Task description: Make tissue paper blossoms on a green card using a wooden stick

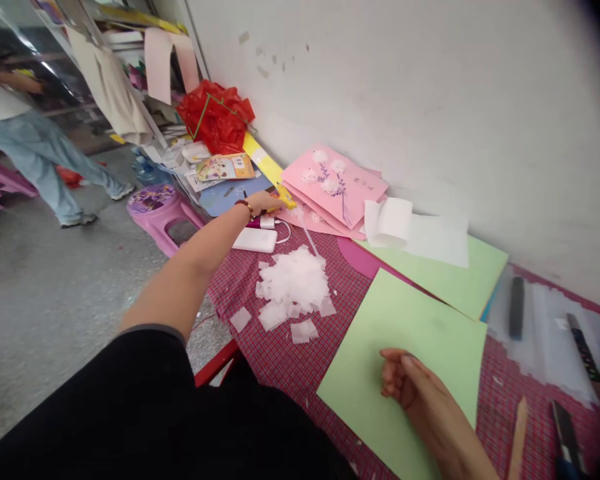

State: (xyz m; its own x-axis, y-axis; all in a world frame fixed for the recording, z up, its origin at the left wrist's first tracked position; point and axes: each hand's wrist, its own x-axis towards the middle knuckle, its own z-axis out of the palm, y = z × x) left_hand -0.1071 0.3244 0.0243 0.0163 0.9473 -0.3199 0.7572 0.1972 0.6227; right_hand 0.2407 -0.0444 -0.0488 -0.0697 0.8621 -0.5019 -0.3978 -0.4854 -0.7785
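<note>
**Left arm at full reach, right hand resting on green sheet**

Left arm stretched far forward; left hand [265, 200], beaded bracelet at the wrist, lies on the long yellow ruler [267, 170] at the far end of the red-checked counter [280, 353]. Fingers curl over it; firm grasp or mere contact cannot be told. Right hand [405, 380] loosely curled, holding nothing, rests on the pale green paper sheet [405, 320]. Pile of white tissue squares [293, 287] lies between the hands, well apart from both.
</note>
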